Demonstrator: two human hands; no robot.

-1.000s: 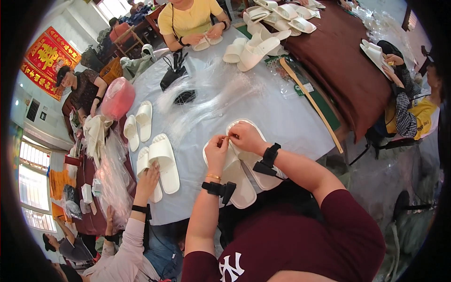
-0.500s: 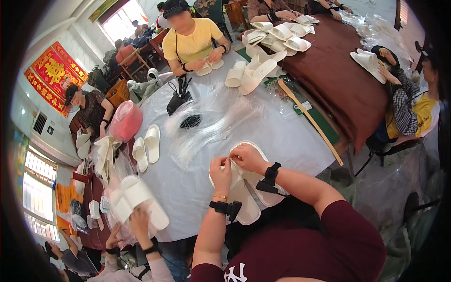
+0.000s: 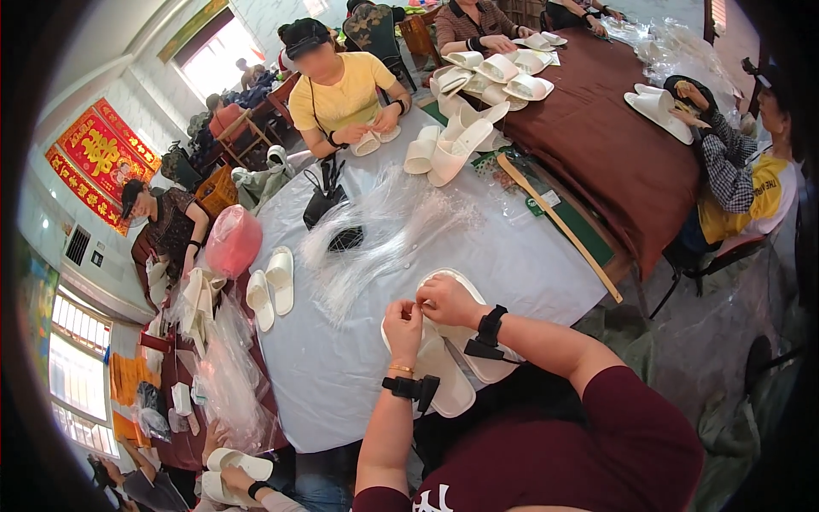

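Observation:
A pair of white slippers lies at the table's near edge, with the left slipper (image 3: 450,391) and the right slipper (image 3: 491,365) side by side under my hands. My left hand (image 3: 403,327) is closed in a pinch above the left slipper. Beside it, my right hand (image 3: 450,300) pinches too, over the far part of the right slipper, and the fingertips of both hands almost meet. Whatever is between the fingers is too small to make out. Beyond my hands, a loose bundle of clear thin plastic strands (image 3: 334,277) is spread on the pale table cover.
Another pair of white slippers (image 3: 280,280) stands to the left, near a pink bag (image 3: 232,241). A black bag (image 3: 322,205) lies beyond the strands. More slippers (image 3: 459,147) and a long wooden stick (image 3: 559,226) are at the right. Co-workers sit around the tables.
At the lower left, a co-worker's hands have moved a pair of slippers down and off the table's edge. My hands stay pinched over the slippers, almost unmoved.

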